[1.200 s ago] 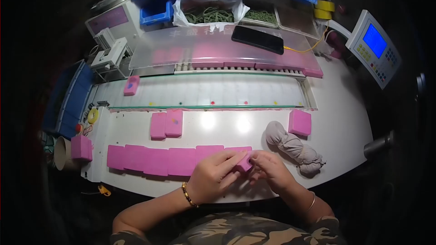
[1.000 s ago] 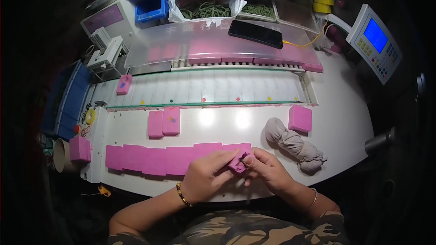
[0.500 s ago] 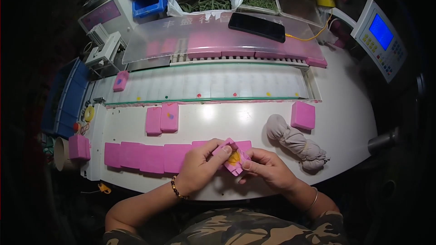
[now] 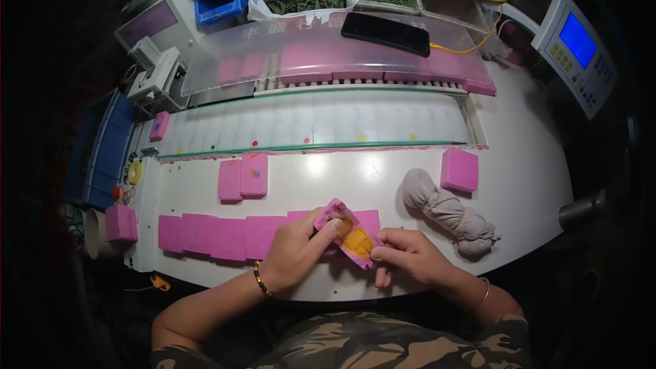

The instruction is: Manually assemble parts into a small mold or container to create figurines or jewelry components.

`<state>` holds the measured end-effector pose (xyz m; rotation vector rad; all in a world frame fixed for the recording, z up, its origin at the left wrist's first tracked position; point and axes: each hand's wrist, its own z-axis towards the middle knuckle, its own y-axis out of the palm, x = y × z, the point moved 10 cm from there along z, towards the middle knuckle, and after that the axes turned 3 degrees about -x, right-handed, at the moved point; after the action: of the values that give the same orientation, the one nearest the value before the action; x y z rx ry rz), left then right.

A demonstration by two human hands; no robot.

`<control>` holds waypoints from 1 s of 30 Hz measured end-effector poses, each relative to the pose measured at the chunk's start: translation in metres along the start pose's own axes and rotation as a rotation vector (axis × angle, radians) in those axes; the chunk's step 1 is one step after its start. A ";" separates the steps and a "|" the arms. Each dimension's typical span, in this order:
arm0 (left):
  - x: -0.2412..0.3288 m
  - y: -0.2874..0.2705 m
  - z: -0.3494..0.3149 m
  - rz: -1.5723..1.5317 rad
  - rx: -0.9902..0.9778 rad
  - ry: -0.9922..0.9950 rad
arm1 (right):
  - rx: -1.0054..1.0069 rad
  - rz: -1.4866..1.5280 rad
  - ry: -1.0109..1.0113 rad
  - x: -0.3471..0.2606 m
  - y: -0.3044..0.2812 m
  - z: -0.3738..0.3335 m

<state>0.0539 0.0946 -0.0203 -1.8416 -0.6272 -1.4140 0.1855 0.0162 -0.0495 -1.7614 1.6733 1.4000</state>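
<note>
Left hand (image 4: pixel 295 253) and right hand (image 4: pixel 414 260) pinch a pink mould (image 4: pixel 348 251) (splayed, yellow inside): likely the opening step, next needing gentleness.

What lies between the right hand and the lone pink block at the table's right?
In the head view, a twisted grey cloth bundle lies between the right hand and that pink block.

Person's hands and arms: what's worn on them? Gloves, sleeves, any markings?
No gloves on the left hand or right hand. Left wrist: beaded bracelet, dark and gold beads. Right wrist: thin, plain, pale bangle. Forearms bare; camouflage sleeves in tan, brown and dark patches end around the elbows. No cables or markings visible on the arms.
</note>
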 end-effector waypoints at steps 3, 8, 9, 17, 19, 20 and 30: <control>-0.004 -0.002 0.002 -0.090 -0.009 0.006 | 0.015 -0.072 0.011 0.007 -0.008 -0.008; -0.013 0.001 0.007 -0.231 -0.123 -0.093 | -0.041 -0.026 0.042 0.009 -0.009 -0.017; -0.010 0.000 0.007 -0.229 -0.120 -0.089 | -0.086 0.023 0.027 0.008 -0.005 -0.016; 0.009 -0.005 0.012 -0.963 0.079 -0.039 | -0.221 0.264 -0.136 -0.021 0.039 -0.006; 0.004 -0.001 0.018 -1.059 0.132 -0.031 | -0.184 0.199 -0.085 -0.013 0.052 0.000; 0.003 0.007 0.021 -1.213 0.059 -0.053 | -0.180 0.180 -0.034 -0.007 0.060 0.004; 0.003 0.009 0.018 -1.093 0.107 -0.114 | 0.231 -0.280 -0.537 -0.082 0.015 -0.010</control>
<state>0.0723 0.1031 -0.0219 -1.5065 -1.9108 -1.8416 0.1900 0.0509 0.0266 -1.2817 1.1958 1.3337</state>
